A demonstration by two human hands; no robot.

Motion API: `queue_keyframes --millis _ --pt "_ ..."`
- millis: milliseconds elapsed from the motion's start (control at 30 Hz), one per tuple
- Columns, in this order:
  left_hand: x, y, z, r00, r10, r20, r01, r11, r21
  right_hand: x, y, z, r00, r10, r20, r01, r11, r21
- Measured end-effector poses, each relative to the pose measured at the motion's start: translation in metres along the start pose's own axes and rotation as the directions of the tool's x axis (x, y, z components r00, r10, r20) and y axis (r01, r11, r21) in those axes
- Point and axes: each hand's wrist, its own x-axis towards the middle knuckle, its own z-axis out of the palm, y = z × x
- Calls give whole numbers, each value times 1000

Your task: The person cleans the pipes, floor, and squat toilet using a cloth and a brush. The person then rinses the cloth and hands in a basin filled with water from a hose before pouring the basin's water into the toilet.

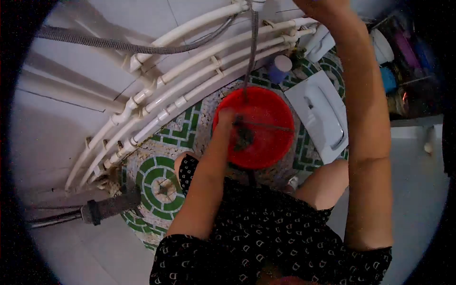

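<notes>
My left hand (227,116) reaches over the left side of a red bucket (284,147) and is smeared by motion, so its fingers do not show clearly. Beside it, a thin grey streak (266,126) crosses the bucket; I cannot make out whether it is a rod or water. Low inside lies a dark greenish clump (243,137). A grey flexible hose (252,47) hangs down into the bucket from above. My right hand (323,8) is raised at the top edge, near the pipes' right end, its fingers cut off by the frame.
White pipes (190,73) run along the left wall, with a ribbed grey hose (109,45) above them. A blue container with a pale lid (280,69) stands behind the bucket. To the right is a white squat toilet (323,114). Green patterned tiles (154,178) cover the floor.
</notes>
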Motion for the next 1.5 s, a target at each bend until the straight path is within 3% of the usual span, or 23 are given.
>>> queue_keyframes --millis 133,233,267,300,333,500,600,667,700,767,800,867,967,1033,1067,1133,1167,1233,1300,1333,1367,1400,1500 --pt "10 -1 -9 972 148 -184 -139 988 63 -8 5 -10 992 -124 4 124 992 14" --pt "36 20 -19 995 2 -95 -8 998 -68 -11 7 -13 998 -56 42 54 998 40" --pt "44 21 -10 985 -173 -3 118 689 -715 -12 12 -11 998 -39 42 37 998 47" --pt "56 17 6 954 -241 182 191 15 -982 -15 14 -12 999 -28 29 25 995 92" --pt "64 20 5 919 -169 356 155 -675 -721 -15 19 -12 999 -32 21 29 988 150" --pt "31 40 -49 960 -89 266 100 -776 -622 -17 30 -6 999 -38 19 33 970 241" --pt "17 43 -71 960 -73 270 80 -855 -513 -45 19 12 932 362 -35 -271 757 594" --pt "-9 49 -124 923 -79 378 133 -854 -503 -125 81 56 891 448 -77 -299 704 644" --pt "-18 54 -143 919 -69 388 153 -845 -513 -145 56 85 828 558 58 -343 423 838" --pt "-18 57 -154 957 21 289 186 -809 -557 -257 66 186 498 765 409 -555 -81 828" --pt "-13 55 -151 977 90 191 189 -780 -596 -291 55 231 326 751 574 -535 -354 767" --pt "-14 56 -156 991 80 107 131 -726 -675 -317 31 278 181 607 774 -283 -721 632" --pt "-35 78 -168 985 -126 114 -8 -707 -707 -325 28 346 207 443 872 -19 -890 456" --pt "-22 65 -159 959 -266 100 -95 -633 -768 -343 47 380 442 287 850 -114 -922 370" --pt "-26 64 -151 944 -308 122 -100 -616 -781 -349 53 389 539 200 818 -162 -929 334" --pt "-43 77 -144 912 -363 192 -74 -607 -792 -373 43 398 617 418 667 -466 -488 738" --pt "-54 94 -152 897 -374 236 -49 -614 -788 -368 29 395 703 584 405 -596 173 784" --pt "-65 122 -173 871 -386 303 -5 -624 -782 -373 24 387 815 535 222 -579 749 323" --pt "-82 103 -154 841 -539 44 32 -31 -999 -408 36 372 712 559 425 -655 748 111" --pt "-90 93 -144 797 -598 -87 93 264 -960 -417 43 367 644 573 506 -664 748 -2" --pt "-97 64 -127 723 -553 -414 184 732 -656 -420 35 344 648 630 428 -722 687 82" --pt "-102 40 -114 673 -326 -664 310 939 -148 -428 37 337 600 651 464 -761 643 82" --pt "-105 1 -93 784 -457 -420 449 885 -126 -456 52 332 459 691 559 -859 505 82"
